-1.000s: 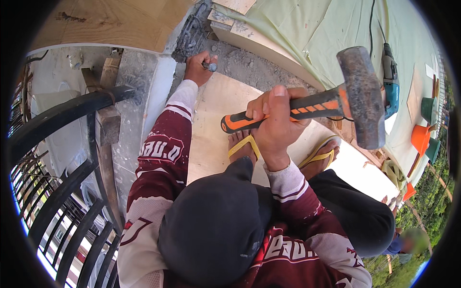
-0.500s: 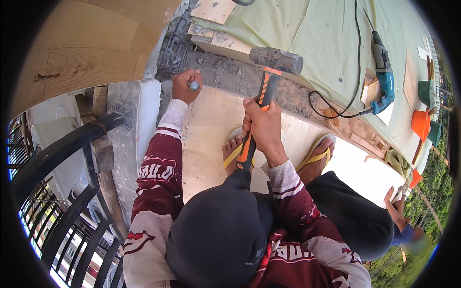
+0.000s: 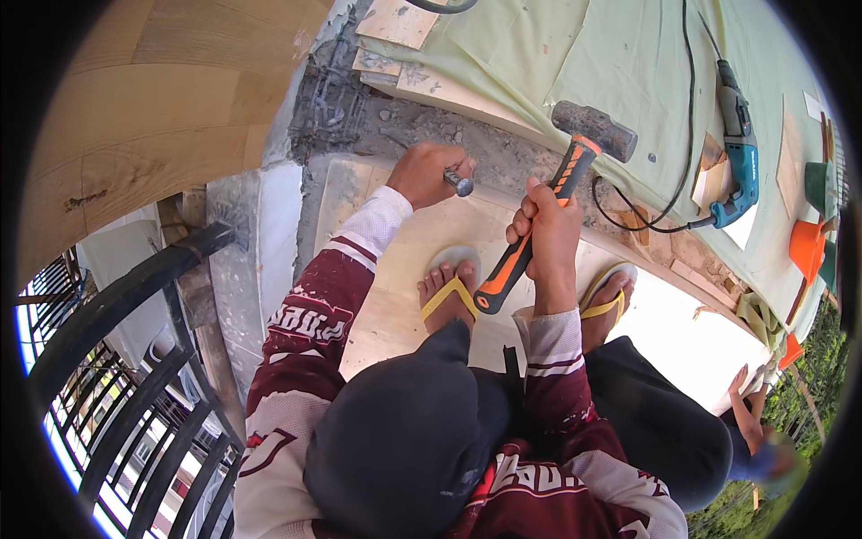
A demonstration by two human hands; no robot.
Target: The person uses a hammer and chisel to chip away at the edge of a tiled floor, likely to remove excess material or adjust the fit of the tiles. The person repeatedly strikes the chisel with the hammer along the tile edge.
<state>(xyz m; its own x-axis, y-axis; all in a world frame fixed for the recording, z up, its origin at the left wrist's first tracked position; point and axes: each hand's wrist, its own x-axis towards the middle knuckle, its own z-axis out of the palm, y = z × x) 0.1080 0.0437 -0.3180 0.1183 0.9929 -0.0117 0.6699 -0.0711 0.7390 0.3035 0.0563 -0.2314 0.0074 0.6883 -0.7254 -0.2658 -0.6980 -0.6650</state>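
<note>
My left hand (image 3: 426, 171) grips a grey metal chisel (image 3: 460, 184), its round end toward me, over the dusty strip of broken concrete (image 3: 386, 121) beside a pale board step. My right hand (image 3: 548, 229) is closed round the orange-and-black handle of a sledgehammer (image 3: 594, 132), its steel head raised at upper right, to the right of the chisel. My sandalled feet (image 3: 449, 296) rest on the pale board (image 3: 377, 278) below.
A black railing (image 3: 126, 278) and wooden panel (image 3: 180, 63) are at left. A green sheet (image 3: 611, 54) carries a corded blue drill (image 3: 742, 171). Orange (image 3: 806, 247) and green containers (image 3: 817, 189) stand at right, with another person's arm (image 3: 750, 422) at lower right.
My left hand and chisel have moved right. The hammer swung from sideways to upright, then moved right with my right hand.
</note>
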